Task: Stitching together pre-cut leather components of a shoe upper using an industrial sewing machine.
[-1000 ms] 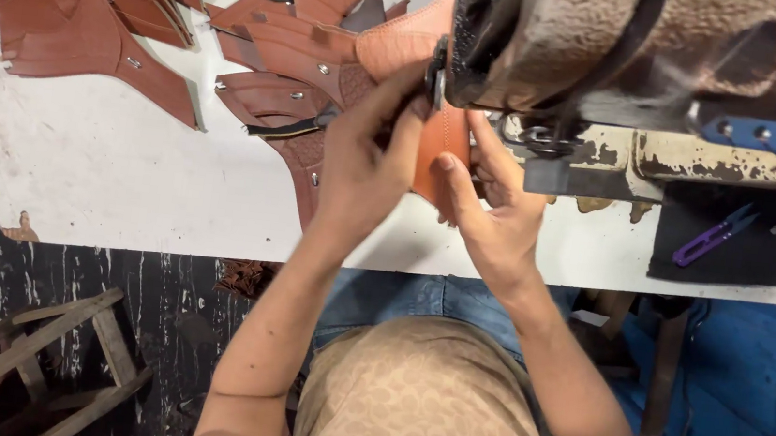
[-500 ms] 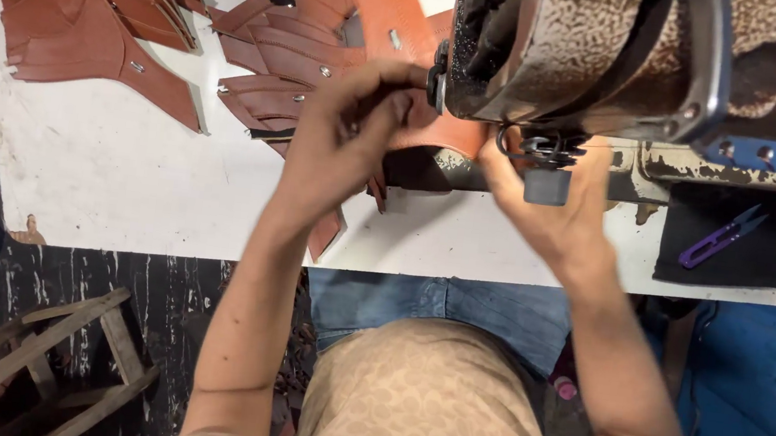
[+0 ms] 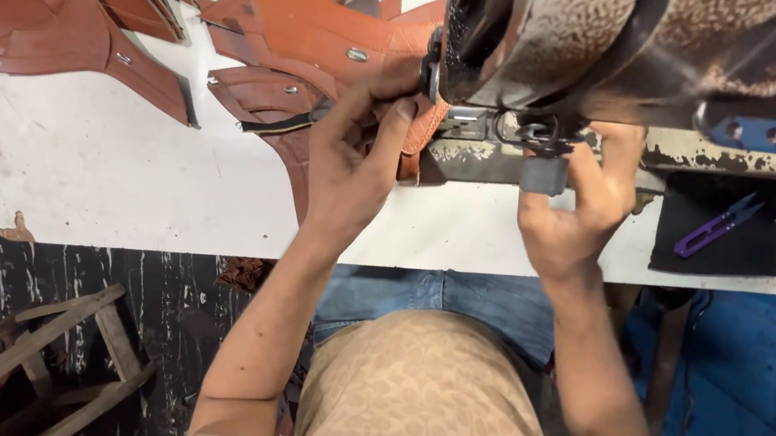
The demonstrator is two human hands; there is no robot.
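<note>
We have the brown leather piece (image 3: 415, 126) up at the head of the sewing machine (image 3: 564, 43), at the far edge of the white bench (image 3: 121, 168), just beside the machine's dark wheel-like part. We judge it light and pliable: it bends where we press it, yet the cut edges look firm enough to keep a fold. The grain side probably gives decent friction, so slipping seems a small worry; creasing it in the wrong place seems the greater one. The best hold looks to be along the edge near the seam, thumb on one face and fingers behind.

Our left hand (image 3: 351, 160) does just that, the grip pressed together on the leather piece, thumb on top and fingers curled round it. Our right hand (image 3: 576, 205) sits under the machine head, its fingers half curled about a small grey metal part (image 3: 543, 172); whether it truly pinches that part we cannot tell.

More cut leather pieces (image 3: 88, 28) lie heaped to the left on the bench, and purple thread snips (image 3: 716, 226) rest on a dark mat (image 3: 745, 251) to the right.
</note>
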